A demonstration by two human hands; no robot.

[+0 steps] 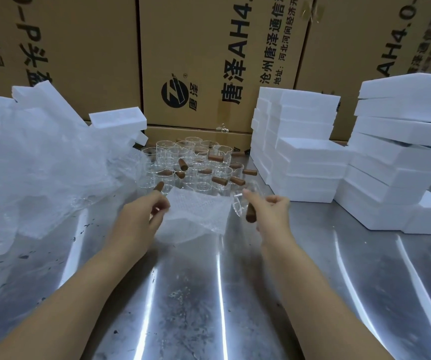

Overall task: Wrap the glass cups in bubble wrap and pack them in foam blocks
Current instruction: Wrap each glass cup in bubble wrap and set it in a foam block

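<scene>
Both arms reach forward over a shiny metal table (209,294). The left hand (144,213) pinches the near left corner of a small sheet of bubble wrap (196,214) between thumb and curled fingers, and the sheet sags from that grip toward the tabletop. A bit of brown shows between those fingers, but I cannot tell what it is. The right hand (270,209) holds a glass cup (240,203) by its wooden handle (250,215), fingers wrapped round the handle and forefinger stretched along the top. The cup is tilted, lifted off the table, and sits just beside the right edge of the sheet. Behind the hands stands a cluster of cups (191,162) of the same kind, clear glass with brown handles pointing in all directions, packed close together on the table. To the right, white foam blocks (302,152) are stacked in several tall piles, the nearer piles reaching the right edge of the view. A few more blocks (118,120) lean at the left, half on top of a big loose heap of plastic wrap (40,165) that covers that side of the table. Large cardboard boxes (196,61) with black printed characters form a wall behind everything.
</scene>
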